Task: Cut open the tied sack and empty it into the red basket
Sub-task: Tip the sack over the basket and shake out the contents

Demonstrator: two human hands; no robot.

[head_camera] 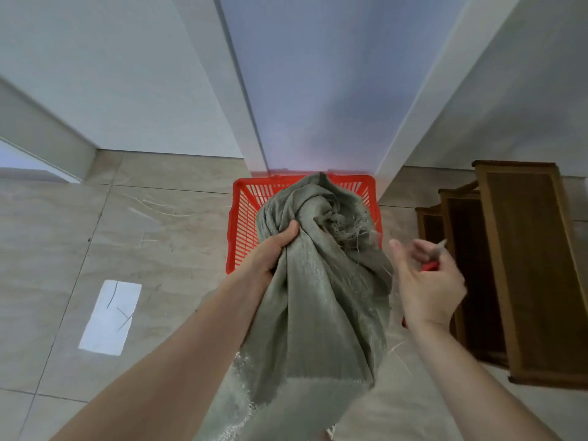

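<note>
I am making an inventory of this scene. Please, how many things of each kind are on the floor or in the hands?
Sack: 1
Red basket: 1
Red-handled cutter, partly hidden in the right hand: 1
Wooden frames: 3
White sheet: 1
Total: 7

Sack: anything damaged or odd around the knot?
Yes. The sack is frayed right of its knot, loose fibres sticking out above the red basket. The left hand grips its neck; the right hand holds a blurred red-handled tool.
</note>
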